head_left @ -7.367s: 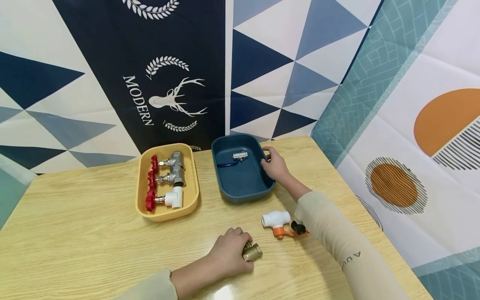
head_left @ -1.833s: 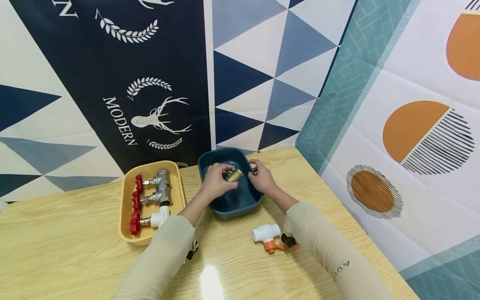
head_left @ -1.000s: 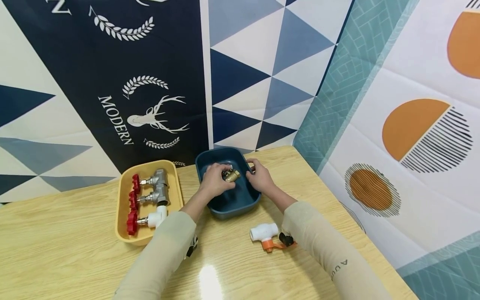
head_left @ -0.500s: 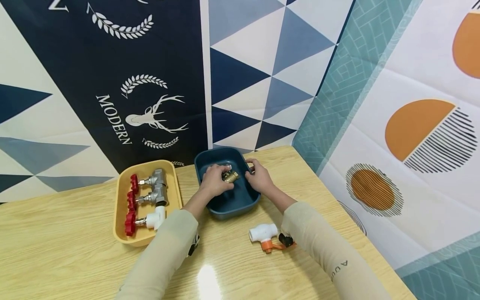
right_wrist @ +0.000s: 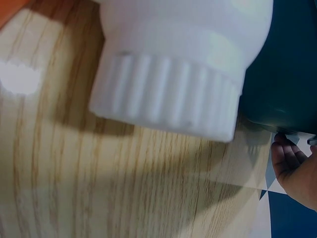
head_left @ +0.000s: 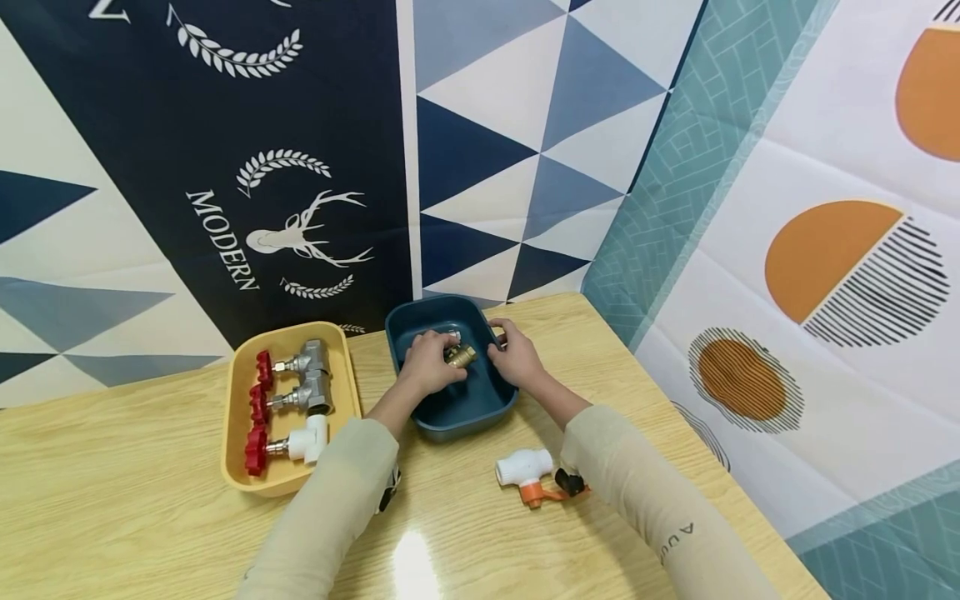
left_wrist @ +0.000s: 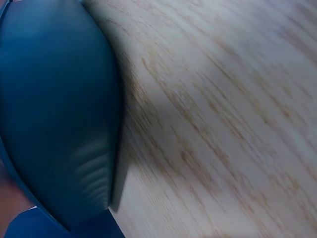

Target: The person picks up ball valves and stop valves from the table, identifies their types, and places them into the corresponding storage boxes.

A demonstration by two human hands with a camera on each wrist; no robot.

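Inside the blue tub (head_left: 468,408), my left hand (head_left: 426,367) holds a brass valve (head_left: 461,357) between thumb and fingers. Just beyond it shows the silver end of a ball valve (head_left: 454,336), mostly hidden by the hand. My right hand (head_left: 517,354) grips the tub's right rim, thumb on the inner side. In the right wrist view, that hand's fingers (right_wrist: 287,156) curl by the tub's outer wall. The left wrist view is filled by the tub's wall (left_wrist: 59,99) and wood grain. A white ball valve (head_left: 524,467) with an orange handle lies on the table by my right sleeve.
A yellow tub (head_left: 345,400) stands to the left, holding several valves with red handwheels (head_left: 256,450), two grey-bodied and one white. The wooden table (head_left: 150,500) meets patterned wall cloths (head_left: 480,167) behind the tubs. My left forearm crosses close to the yellow tub.
My left hand has carried the brass valve from the table into the blue tub, beside the ball valve there. Over the last second it has barely moved. My right hand has stayed on the rim.
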